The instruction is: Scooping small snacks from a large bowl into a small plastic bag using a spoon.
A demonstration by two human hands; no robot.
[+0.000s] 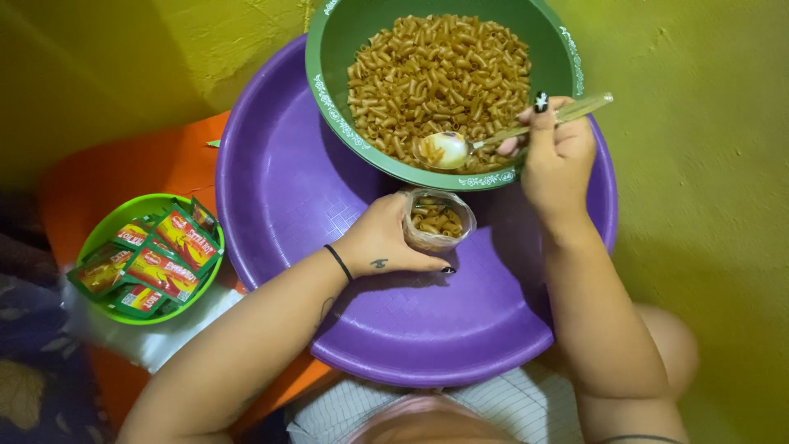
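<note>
My left hand [386,242] grips a small clear plastic bag [438,219], part filled with orange-brown macaroni snacks, over a big purple basin [288,189]. My right hand [559,152] holds a clear plastic spoon [448,150], whose bowl rests empty on the pasta at the near edge of a green bowl [325,74]. The green bowl is heaped with the same macaroni pieces [440,70] and sits in the far part of the purple basin.
A small lime-green bowl [107,234] at the left holds several red and green seasoning sachets [160,263]. It stands on an orange surface [123,168] with white plastic [156,333] beside it. A yellow-green floor lies to the right.
</note>
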